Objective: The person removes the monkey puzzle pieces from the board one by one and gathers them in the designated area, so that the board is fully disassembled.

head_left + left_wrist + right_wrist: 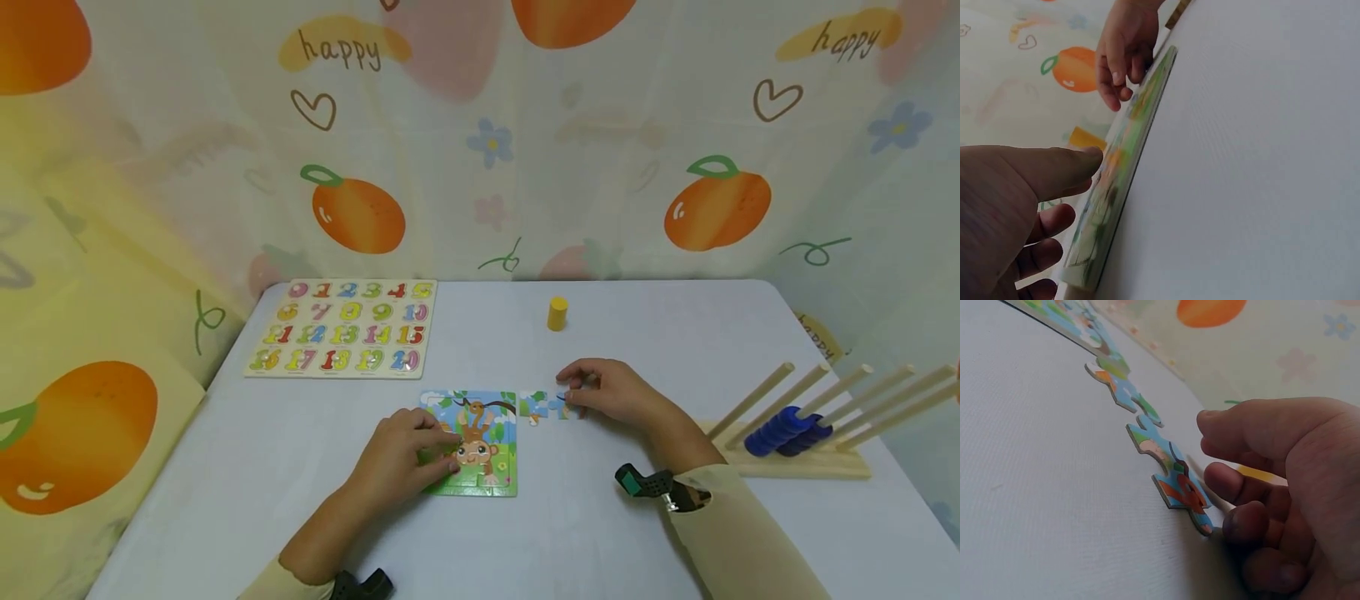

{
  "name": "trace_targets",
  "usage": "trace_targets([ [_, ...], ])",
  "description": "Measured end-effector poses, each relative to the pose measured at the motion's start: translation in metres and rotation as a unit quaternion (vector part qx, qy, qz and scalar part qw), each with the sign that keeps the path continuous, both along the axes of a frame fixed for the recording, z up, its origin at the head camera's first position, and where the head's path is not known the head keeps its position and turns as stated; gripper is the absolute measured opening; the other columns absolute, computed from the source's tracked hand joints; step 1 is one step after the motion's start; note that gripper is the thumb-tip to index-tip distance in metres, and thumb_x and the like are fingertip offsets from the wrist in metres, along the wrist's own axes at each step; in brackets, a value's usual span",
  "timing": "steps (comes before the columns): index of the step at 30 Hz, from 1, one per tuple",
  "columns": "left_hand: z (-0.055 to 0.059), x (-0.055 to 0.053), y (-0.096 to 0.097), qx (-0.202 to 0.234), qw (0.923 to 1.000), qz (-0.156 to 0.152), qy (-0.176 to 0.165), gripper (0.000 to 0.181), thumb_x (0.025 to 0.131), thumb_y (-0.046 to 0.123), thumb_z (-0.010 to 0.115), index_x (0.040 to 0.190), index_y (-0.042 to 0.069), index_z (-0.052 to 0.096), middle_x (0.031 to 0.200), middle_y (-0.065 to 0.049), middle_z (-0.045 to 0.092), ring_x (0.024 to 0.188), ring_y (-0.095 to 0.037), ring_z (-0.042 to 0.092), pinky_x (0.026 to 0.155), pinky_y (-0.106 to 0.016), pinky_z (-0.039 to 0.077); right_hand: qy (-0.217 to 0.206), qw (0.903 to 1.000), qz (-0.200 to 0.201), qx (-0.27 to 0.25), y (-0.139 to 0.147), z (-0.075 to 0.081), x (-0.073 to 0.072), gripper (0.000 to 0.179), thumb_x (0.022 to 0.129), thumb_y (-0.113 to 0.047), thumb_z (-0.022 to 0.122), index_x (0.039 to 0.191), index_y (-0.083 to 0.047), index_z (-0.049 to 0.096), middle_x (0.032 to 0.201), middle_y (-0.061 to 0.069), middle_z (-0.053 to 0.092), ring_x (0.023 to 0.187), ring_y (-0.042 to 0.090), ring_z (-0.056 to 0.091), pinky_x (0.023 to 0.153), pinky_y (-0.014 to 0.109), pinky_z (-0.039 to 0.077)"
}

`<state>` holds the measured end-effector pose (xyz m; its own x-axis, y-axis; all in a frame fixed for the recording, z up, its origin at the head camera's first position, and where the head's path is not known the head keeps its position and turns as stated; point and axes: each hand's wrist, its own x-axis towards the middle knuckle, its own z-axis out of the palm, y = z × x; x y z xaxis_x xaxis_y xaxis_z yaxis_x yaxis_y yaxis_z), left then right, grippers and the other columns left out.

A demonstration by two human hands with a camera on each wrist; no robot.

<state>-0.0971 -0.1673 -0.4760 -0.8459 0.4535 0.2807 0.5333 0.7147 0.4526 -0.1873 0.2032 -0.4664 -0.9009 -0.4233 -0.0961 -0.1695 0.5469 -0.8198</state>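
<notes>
Head view: left hand (pixel 401 452) loosely spread over the monkey puzzle (pixel 487 454), right hand (pixel 613 390) loosely spread beside loose pieces (pixel 534 403)

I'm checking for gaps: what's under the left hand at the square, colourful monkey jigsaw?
Part of the jigsaw; the left hand hides it, any gaps there cannot be seen. The printed monkey's face shows.

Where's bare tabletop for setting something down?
Bare: between the number board and yellow cylinder; between that cylinder and the peg rack, beyond the right hand; between the forearms, nearer than the monkey puzzle. Crowded: around the loose pieces, between puzzle and hand.
</notes>
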Motion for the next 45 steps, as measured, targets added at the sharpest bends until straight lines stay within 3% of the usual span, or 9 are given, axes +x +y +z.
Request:
trace_targets([
  [8, 0.002, -0.005, 0.013, -0.013, 0.9989, -0.043, -0.014, 0.028, 0.087, 0.031, 0.091, 0.114, 0.024, 0.086, 0.093, 0.013, 0.06, 0.086, -0.008, 0.048, 0.075, -0.03, 0.043, -0.018, 0.9998, 0.009, 0.0, -0.003, 0.004, -0.004, 0.021, 0.099, -0.015, 0.076, 0.119, -0.008, 0.076, 0.103, 0.005, 0.068, 0.077, 0.02, 0.068, 0.075, 0.033, 0.055],
  [14, 0.001, -0.009, 0.017, -0.007, 0.998, -0.061, -0.014, 0.027, 0.088, 0.03, 0.09, 0.114, 0.023, 0.086, 0.093, 0.009, 0.062, 0.083, -0.007, 0.048, 0.075, -0.03, 0.042, -0.019, 0.9993, 0.025, -0.021, -0.007, 0.009, -0.005, 0.022, 0.1, -0.014, 0.074, 0.121, -0.008, 0.076, 0.106, 0.006, 0.065, 0.071, 0.022, 0.063, 0.067, 0.031, 0.052],
  [22, -0.006, -0.009, 0.02, 0.002, 0.9983, -0.052, -0.028, 0.027, 0.089, 0.031, 0.089, 0.115, 0.025, 0.086, 0.093, 0.011, 0.061, 0.084, -0.006, 0.049, 0.076, -0.031, 0.042, 0.003, 0.9973, 0.054, -0.051, -0.023, 0.018, -0.008, 0.022, 0.1, -0.015, 0.076, 0.121, -0.009, 0.077, 0.103, 0.004, 0.067, 0.077, 0.021, 0.056, 0.058, 0.029, 0.048],
  [28, -0.009, -0.01, 0.02, 0.02, 0.9985, -0.046, -0.022, 0.027, 0.088, 0.031, 0.091, 0.114, 0.025, 0.086, 0.092, 0.012, 0.062, 0.082, -0.005, 0.049, 0.075, -0.03, 0.042, 0.003, 0.9943, 0.086, -0.063, -0.039, 0.024, -0.012, 0.023, 0.102, -0.016, 0.074, 0.123, -0.009, 0.077, 0.106, 0.007, 0.069, 0.085, 0.026, 0.055, 0.063, 0.028, 0.045],
  [34, -0.011, -0.01, 0.018, 0.03, 0.9983, -0.048, -0.013, 0.028, 0.087, 0.031, 0.091, 0.114, 0.025, 0.086, 0.09, 0.012, 0.061, 0.082, -0.004, 0.048, 0.075, -0.03, 0.041, 0.012, 0.987, 0.143, -0.073, -0.056, 0.023, -0.02, 0.023, 0.102, -0.016, 0.072, 0.124, -0.012, 0.076, 0.12, 0.013, 0.072, 0.089, 0.025, 0.057, 0.078, 0.032, 0.047],
  [37, -0.013, -0.011, 0.018, 0.035, 0.998, -0.051, -0.01, 0.027, 0.088, 0.031, 0.091, 0.114, 0.025, 0.086, 0.09, 0.012, 0.062, 0.081, -0.004, 0.048, 0.075, -0.03, 0.041, 0.013, 0.9836, 0.166, -0.07, -0.064, 0.02, -0.025, 0.022, 0.102, -0.015, 0.072, 0.124, -0.012, 0.076, 0.116, 0.011, 0.072, 0.089, 0.024, 0.056, 0.08, 0.034, 0.047],
  [45, -0.014, -0.012, 0.017, 0.052, 0.9966, -0.057, -0.029, 0.027, 0.088, 0.029, 0.091, 0.114, 0.025, 0.086, 0.092, 0.013, 0.063, 0.081, -0.004, 0.049, 0.074, -0.029, 0.042, -0.031, 0.9794, 0.191, -0.06, -0.082, 0.011, -0.032, 0.024, 0.099, -0.012, 0.075, 0.122, -0.014, 0.078, 0.113, 0.006, 0.072, 0.092, 0.022, 0.057, 0.081, 0.034, 0.048],
])
